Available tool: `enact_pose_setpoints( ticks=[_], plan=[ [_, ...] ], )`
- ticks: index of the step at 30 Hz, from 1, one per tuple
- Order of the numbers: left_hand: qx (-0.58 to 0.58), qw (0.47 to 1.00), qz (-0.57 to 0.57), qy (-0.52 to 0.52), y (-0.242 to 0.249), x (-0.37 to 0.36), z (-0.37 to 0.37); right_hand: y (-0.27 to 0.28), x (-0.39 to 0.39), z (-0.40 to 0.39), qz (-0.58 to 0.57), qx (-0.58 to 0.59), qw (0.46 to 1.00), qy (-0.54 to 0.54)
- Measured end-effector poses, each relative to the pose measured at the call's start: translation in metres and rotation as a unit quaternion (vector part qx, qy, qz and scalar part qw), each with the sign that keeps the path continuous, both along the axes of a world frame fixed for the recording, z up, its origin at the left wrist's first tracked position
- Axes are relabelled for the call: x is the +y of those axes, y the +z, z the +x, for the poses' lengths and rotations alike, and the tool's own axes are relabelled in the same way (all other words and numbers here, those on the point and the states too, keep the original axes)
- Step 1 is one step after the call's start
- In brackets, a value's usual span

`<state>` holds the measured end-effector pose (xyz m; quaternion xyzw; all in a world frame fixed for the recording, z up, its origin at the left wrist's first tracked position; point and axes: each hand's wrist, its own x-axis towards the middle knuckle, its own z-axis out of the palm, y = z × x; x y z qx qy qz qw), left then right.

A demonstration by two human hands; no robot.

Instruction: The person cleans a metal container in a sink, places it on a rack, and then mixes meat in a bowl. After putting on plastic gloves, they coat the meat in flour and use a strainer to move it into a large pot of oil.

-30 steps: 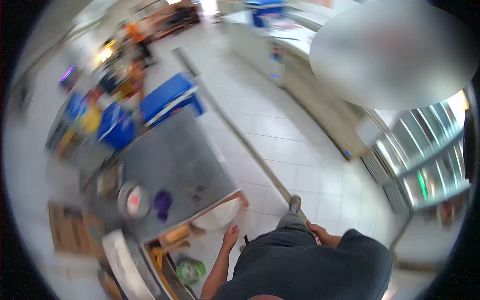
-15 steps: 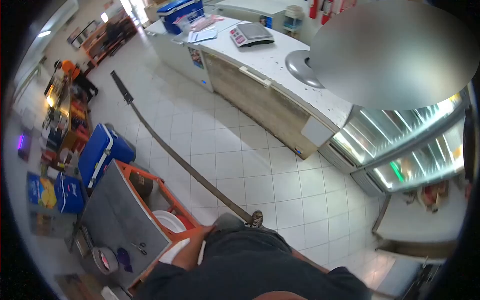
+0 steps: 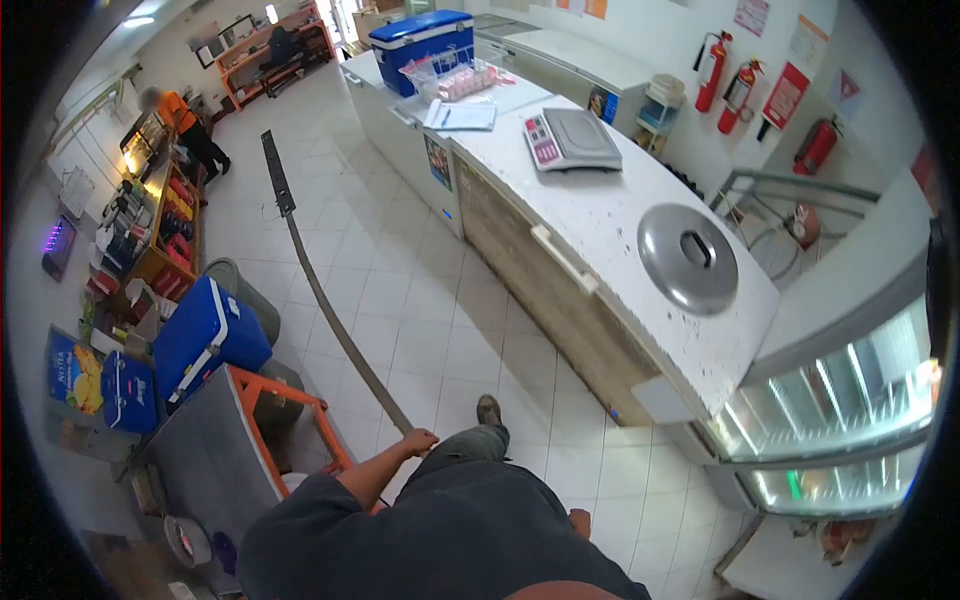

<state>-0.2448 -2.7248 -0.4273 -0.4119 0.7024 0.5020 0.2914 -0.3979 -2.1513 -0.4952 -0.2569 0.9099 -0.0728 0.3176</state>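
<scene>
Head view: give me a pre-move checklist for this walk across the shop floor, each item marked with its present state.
1. Left hand free of objects: ok, nothing visible in it.
2. Right hand free: cannot tell, mostly hidden behind the body.
3. Tiled floor ahead free of obstacles: ok.
4. Clearance from orange-framed table on the left: ok, hand apart from it.
5. Blue cooler out of the path: ok.
6. Person in orange far off: ok.

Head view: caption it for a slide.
Left hand swinging beside an orange-framed metal table, facing a white counter with scale.
</scene>
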Motion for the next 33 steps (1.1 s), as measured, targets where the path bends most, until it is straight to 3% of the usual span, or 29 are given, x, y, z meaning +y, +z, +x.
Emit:
enact_pose_setpoints(
  ticks=[1,2,3,4,5,7,10,11,12,14,15,17,18,20,21,22,25,28,30,33],
  plan=[
    [-0.020,0.998,0.011,0.059,-0.002,-0.014,-0.024,0.011,-0.035,-0.035,0.039,-0.026,0.999,-0.018],
    [-0.046,0.994,0.045,0.088,0.009,-0.021,-0.052,0.030,-0.074,-0.064,0.005,-0.115,0.981,-0.155],
    [-0.069,0.987,0.077,0.120,0.026,-0.031,-0.082,0.073,-0.125,-0.095,-0.045,-0.187,0.930,-0.315],
    [-0.053,0.973,0.196,0.107,0.048,-0.040,-0.109,0.121,-0.178,-0.126,-0.085,-0.220,0.858,-0.457],
    [-0.033,0.944,0.311,0.100,0.064,-0.051,-0.130,0.118,-0.209,-0.153,-0.105,-0.227,0.850,-0.463],
    [-0.008,0.971,0.212,-0.111,0.050,-0.080,-0.162,0.104,-0.268,-0.209,-0.140,-0.219,0.904,-0.340],
    [-0.033,0.977,0.152,-0.148,0.009,-0.145,-0.185,0.068,-0.355,-0.302,-0.163,-0.194,0.954,-0.159],
    [-0.061,0.982,0.098,-0.149,-0.001,-0.163,-0.195,0.067,-0.385,-0.332,-0.119,-0.201,0.960,-0.156],
    [-0.029,0.992,0.078,-0.096,0.007,-0.187,-0.200,0.065,-0.417,-0.362,-0.074,-0.209,0.964,-0.150],
    [0.031,0.999,0.033,0.007,0.020,-0.235,-0.205,0.115,-0.497,-0.403,-0.004,-0.074,0.996,0.041],
    [0.054,0.991,0.038,0.115,0.012,-0.259,-0.209,0.134,-0.540,-0.421,0.031,-0.004,0.990,0.134],
    [0.147,0.968,-0.042,0.198,-0.034,-0.306,-0.202,0.144,-0.625,-0.454,-0.059,0.031,0.988,0.138],
    [0.194,0.950,-0.081,0.230,-0.065,-0.329,-0.198,0.139,-0.667,-0.479,-0.147,-0.011,0.981,0.126],
    [0.317,0.900,-0.213,0.209,-0.116,-0.373,-0.175,0.158,-0.758,-0.526,-0.258,-0.046,0.957,0.128],
    [0.204,0.908,-0.141,0.339,-0.111,-0.391,-0.178,0.181,-0.808,-0.549,-0.271,-0.031,0.943,0.193],
    [0.092,0.872,-0.073,0.474,-0.105,-0.409,-0.179,0.235,-0.863,-0.562,-0.278,-0.035,0.937,0.209],
    [-0.038,0.769,0.021,0.638,-0.031,-0.487,-0.237,0.291,-1.013,-0.623,-0.320,-0.070,0.919,0.222],
    [0.101,0.751,-0.032,0.651,-0.001,-0.579,-0.281,0.348,-1.160,-0.689,-0.329,0.030,0.904,0.272],
    [0.157,0.750,-0.087,0.636,0.015,-0.654,-0.319,0.375,-1.263,-0.729,-0.448,0.055,0.863,0.225],
    [0.222,0.771,-0.119,0.584,0.077,-0.778,-0.393,0.427,-1.403,-0.770,-0.479,0.192,0.833,0.201]
  ],
)
